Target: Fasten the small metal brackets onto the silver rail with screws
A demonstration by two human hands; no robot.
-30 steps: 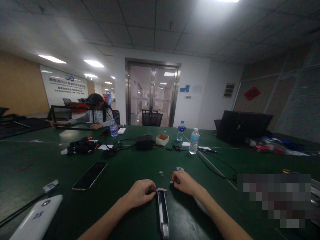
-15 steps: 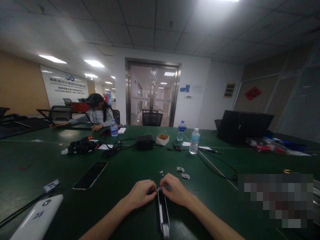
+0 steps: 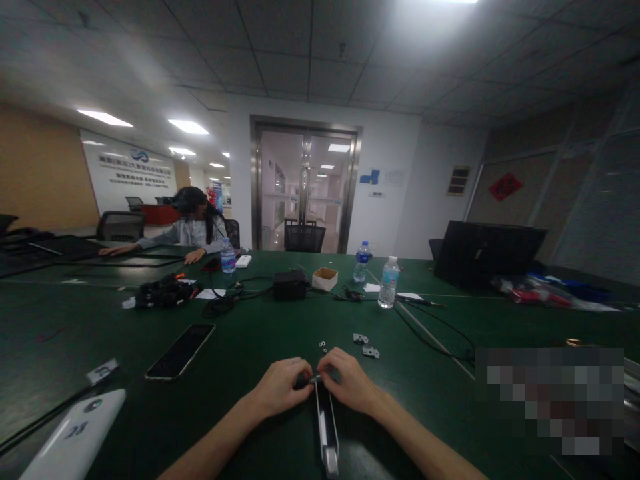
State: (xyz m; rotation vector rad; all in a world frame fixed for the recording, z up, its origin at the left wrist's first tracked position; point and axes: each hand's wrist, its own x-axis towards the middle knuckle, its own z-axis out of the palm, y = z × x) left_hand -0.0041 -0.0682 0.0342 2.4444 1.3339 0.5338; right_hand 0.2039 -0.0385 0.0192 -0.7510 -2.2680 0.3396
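Observation:
A long, narrow metal bracket (image 3: 327, 427) lies on the table, pointing away from me, with a bolt (image 3: 315, 379) running across its far end. My left hand (image 3: 285, 387) is closed, thumb and fingers pinching the bolt's left end. At its right end my right hand (image 3: 353, 380) is closed too, fingertips almost meeting the left ones; they hide whatever they pinch. Just beyond the hands lie small ring-shaped nuts (image 3: 323, 344). To their right are two flat metal pieces with holes, a farther plate (image 3: 360, 339) and a nearer plate (image 3: 371, 351).
A smartphone (image 3: 180, 351) and a white device marked 28 (image 3: 75, 437) lie to my left. Farther off stand a black adapter (image 3: 290, 285), a small open box (image 3: 325, 280) and a water bottle (image 3: 389, 283). A person (image 3: 193, 223) sits across the table holding a frame.
My right hand has moved left, from beside a loose nut and the metal plates to the bolt's right end. Both plates now show. The other person's frame has been lowered to the table.

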